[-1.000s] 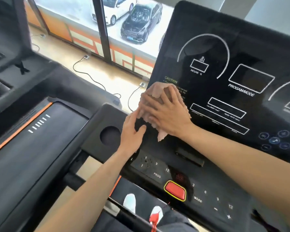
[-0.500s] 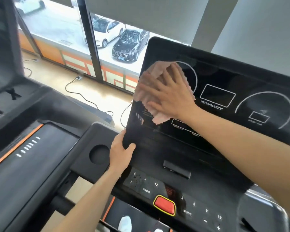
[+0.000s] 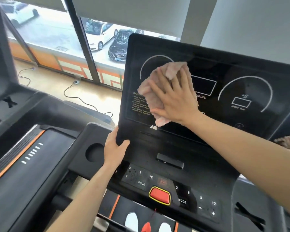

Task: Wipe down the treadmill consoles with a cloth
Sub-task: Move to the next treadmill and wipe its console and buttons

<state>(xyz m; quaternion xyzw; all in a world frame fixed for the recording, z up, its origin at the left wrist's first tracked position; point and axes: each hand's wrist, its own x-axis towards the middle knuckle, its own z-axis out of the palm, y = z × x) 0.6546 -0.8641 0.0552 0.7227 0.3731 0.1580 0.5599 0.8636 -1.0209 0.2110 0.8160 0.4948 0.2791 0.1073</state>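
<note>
Pink cloth (image 3: 159, 91) under flat, open right hand (image 3: 173, 99), now shifted rightward across console screen (image 3: 224, 77), left hand (image 3: 115, 148) gripping its corner; right side unwiped.

Caution text (image 3: 141, 104) partly behind cloth (image 3: 153, 91)

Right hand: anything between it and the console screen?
Yes. In the head view the pink cloth lies flat between the right hand and the console screen.
</note>
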